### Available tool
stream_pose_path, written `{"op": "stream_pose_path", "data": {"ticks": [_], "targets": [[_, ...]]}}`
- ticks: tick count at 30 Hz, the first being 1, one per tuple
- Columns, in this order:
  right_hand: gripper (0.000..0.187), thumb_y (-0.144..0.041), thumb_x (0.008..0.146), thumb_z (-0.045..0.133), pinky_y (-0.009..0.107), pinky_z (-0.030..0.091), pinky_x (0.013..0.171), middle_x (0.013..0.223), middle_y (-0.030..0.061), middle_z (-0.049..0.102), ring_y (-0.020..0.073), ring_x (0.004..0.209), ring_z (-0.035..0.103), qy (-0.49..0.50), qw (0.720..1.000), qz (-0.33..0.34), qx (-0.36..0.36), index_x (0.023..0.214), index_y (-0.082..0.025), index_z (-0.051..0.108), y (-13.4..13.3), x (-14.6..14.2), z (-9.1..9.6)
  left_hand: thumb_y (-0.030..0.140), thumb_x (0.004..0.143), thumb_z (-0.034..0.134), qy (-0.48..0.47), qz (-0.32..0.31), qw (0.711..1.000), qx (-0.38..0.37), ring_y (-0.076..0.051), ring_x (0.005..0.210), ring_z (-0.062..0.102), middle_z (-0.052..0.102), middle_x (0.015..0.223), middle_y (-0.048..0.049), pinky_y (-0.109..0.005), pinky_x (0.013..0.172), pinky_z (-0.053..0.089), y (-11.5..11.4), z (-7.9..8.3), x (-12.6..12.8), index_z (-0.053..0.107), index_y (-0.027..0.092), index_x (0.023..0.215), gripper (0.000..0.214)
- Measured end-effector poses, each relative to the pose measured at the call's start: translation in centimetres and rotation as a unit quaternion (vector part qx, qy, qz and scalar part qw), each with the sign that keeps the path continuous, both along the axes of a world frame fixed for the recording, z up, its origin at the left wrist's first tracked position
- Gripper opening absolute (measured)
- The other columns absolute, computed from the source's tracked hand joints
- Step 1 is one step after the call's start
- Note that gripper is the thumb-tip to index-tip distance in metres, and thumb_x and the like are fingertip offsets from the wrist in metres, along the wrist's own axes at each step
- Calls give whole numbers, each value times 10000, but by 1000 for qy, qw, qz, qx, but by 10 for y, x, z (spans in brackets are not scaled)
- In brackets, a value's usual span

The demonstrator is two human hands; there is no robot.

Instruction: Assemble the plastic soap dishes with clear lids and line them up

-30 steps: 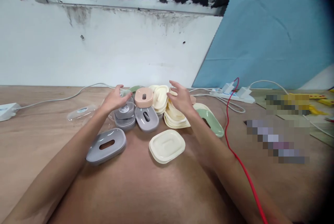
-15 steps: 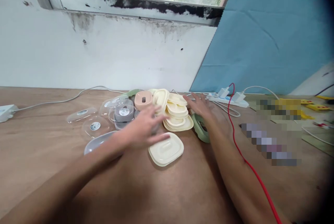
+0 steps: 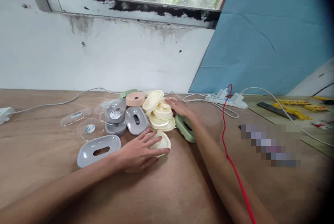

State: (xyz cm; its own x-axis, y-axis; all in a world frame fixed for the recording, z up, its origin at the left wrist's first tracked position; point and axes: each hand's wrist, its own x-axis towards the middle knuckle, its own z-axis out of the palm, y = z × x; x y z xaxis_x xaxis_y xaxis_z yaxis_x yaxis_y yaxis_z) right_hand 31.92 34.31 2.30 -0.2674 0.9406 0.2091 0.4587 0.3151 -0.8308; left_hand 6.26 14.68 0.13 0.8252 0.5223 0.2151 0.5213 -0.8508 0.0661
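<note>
My left hand (image 3: 141,151) lies with fingers spread over a cream plastic lid (image 3: 164,141), covering its left part. Behind it leans a loose pile of cream lids (image 3: 163,112). My right hand (image 3: 181,108) reaches to the pile's right side, its fingers outstretched against it; some fingertips are hidden. Below that hand a green slotted piece (image 3: 184,128) rests beside the pile. To the left are a grey slotted piece (image 3: 137,120), a peach slotted piece (image 3: 135,98) and a larger grey one (image 3: 113,143) by my left wrist.
Clear oval covers with round labels (image 3: 90,123) lie at the left, near stacked grey pieces (image 3: 117,128). A red cable (image 3: 232,165) crosses my right forearm. A white power strip (image 3: 235,102) lies along the wall, with yellow items (image 3: 293,102) farther right.
My left hand has come down onto the front cream lid. The cream pile and the green piece have shifted left, along with my right hand.
</note>
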Motion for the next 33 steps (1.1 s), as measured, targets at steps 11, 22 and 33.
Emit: {"op": "stream_pose_path", "data": {"ticks": [11,22,33], "targets": [[640,-754,999,506,503,398,1182,1369,172,706,360,1351,601,-146,987,-35,49,1233,-202,731,12,-92,9,211,1042,528,-20,48,998,20,-343,1503,494,556,1583,-138,-654,1300,250,20,1,-73,561,340,1538,513],[436,-531,1084,465,577,271,1289,1532,182,571,336,1432,540,-235,917,49,317,1306,-226,684,-121,-93,12,155,1018,501,-50,116,989,77,-328,1325,601,617,1457,-186,-552,1157,474,-15,0,-60,607,197,1414,412],[402,-284,1083,483,731,254,1288,1610,152,523,326,1528,476,-275,892,148,327,1459,-305,624,-153,-45,-28,474,1044,494,-55,338,928,146,-194,608,514,565,663,-27,-322,596,360,-18,29,-131,536,219,680,446]]}}
